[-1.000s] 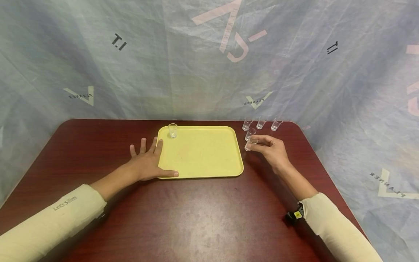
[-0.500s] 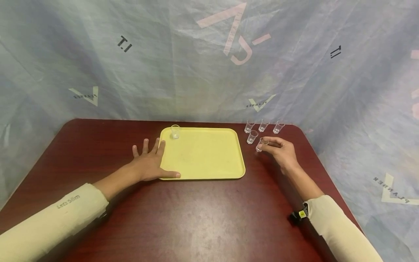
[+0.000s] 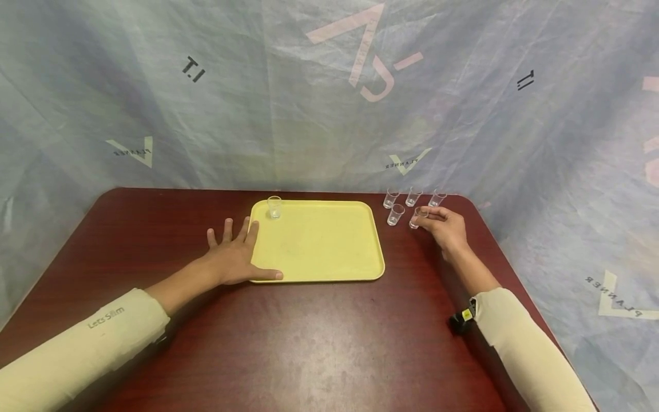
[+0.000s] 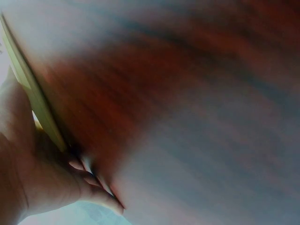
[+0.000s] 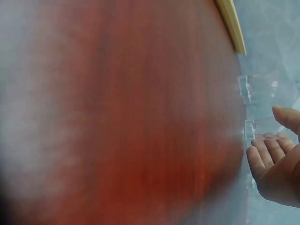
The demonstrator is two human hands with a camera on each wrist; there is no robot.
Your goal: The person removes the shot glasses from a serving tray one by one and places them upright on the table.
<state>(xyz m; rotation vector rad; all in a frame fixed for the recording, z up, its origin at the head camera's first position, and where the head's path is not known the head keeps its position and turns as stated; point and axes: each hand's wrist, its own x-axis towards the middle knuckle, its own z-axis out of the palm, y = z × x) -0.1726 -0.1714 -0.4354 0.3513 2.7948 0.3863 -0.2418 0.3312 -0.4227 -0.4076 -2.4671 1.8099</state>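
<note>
Pinching a small glass (image 5: 262,126) by its sides between thumb and fingers, the right hand (image 3: 449,232) holds it upright near the table's (image 3: 319,337) far right corner, a grip probably chosen to steady something so narrow; its base seems to meet the wood, though the blurred right wrist view leaves that unsure. Just left of it stands another glass (image 3: 395,215), and beyond them three glasses (image 3: 413,197) line up by the table's far edge, spaced apart, which likely leaves room for fingertips. The left hand (image 3: 229,260) grasps nothing: its fingers are straight and spread at the left edge of the yellow tray (image 3: 319,243), the thumb lying along the near left corner, presumably to keep the tray from sliding. In the tray's far left corner a lone glass (image 3: 274,208) stands upright. Behind the far edge hangs a grey printed sheet (image 3: 231,114).
</note>
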